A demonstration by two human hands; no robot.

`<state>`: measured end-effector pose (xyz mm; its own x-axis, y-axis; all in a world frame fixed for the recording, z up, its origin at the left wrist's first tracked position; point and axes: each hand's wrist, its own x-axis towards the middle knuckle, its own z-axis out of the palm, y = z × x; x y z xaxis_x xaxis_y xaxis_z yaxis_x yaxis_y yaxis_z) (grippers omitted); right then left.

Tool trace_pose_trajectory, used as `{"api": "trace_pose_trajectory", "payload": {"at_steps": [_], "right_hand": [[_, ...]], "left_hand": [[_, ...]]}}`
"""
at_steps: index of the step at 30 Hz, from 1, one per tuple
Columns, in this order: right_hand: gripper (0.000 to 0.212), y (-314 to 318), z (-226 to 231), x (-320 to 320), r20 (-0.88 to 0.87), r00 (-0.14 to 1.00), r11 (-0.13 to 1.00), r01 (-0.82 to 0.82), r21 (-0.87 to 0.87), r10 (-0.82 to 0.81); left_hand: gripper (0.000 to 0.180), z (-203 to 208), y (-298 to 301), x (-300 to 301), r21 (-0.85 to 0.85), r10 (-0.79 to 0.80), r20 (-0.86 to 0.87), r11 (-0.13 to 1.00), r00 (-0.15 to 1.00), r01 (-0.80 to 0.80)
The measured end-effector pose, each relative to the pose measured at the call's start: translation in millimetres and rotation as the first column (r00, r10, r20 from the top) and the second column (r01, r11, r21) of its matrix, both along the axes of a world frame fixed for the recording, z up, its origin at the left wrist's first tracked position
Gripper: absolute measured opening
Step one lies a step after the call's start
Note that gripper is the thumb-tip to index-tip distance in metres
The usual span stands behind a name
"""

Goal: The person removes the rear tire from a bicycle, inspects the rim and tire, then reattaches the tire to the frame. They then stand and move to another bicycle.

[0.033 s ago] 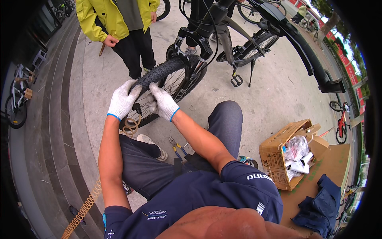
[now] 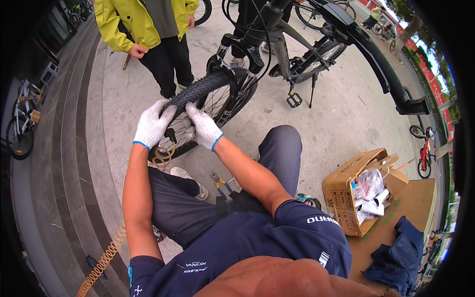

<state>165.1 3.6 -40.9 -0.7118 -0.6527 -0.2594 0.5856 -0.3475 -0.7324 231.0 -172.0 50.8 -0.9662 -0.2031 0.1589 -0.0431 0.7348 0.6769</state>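
Observation:
A bicycle stands in front of me with its front wheel toward me. My left hand, in a white knit glove with a blue cuff, is closed round the near left part of the knobbly black tire. My right hand, gloved the same way, grips the tire just to the right; both thumbs press on its tread. Some of the fingers are hidden by the wheel. Below the hands, a black air chuck sits at the rim, with a coiled tan hose hanging from it.
Pliers with blue and yellow handles lie by my shoe. At right, an opened cardboard box holds plastic-wrapped items, near dark blue cloth. A person in a yellow jacket stands beyond the wheel. Stone steps run along the left.

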Motion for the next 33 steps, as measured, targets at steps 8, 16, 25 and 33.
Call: {"api": "trace_pose_trajectory", "payload": {"at_steps": [8, 16, 25, 33], "right_hand": [[0.051, 0, -2, -1, -0.011, 1.000, 1.000, -0.007, 0.004, 0.007], [0.052, 0, 1, -2, -0.042, 0.999, 1.000, 0.023, 0.016, -0.022], [0.051, -10, 25, 0, -0.262, 0.965, 0.975, 0.090, 0.206, -0.033], [0.037, -17, 26, 1, -0.210, 0.974, 0.977, 0.118, 0.177, -0.079]], "left_hand": [[0.043, 0, -1, 0, 0.034, -0.004, 0.012, 0.999, 1.000, 0.004], [0.045, 0, -22, -5, 0.159, -0.089, 0.145, 0.985, 0.985, 0.066], [0.064, -35, -79, -32, 0.628, -0.463, 0.271, 0.749, 0.844, 0.210], [0.060, -44, -83, -35, 0.660, -0.482, 0.298, 0.728, 0.824, 0.187]]}}
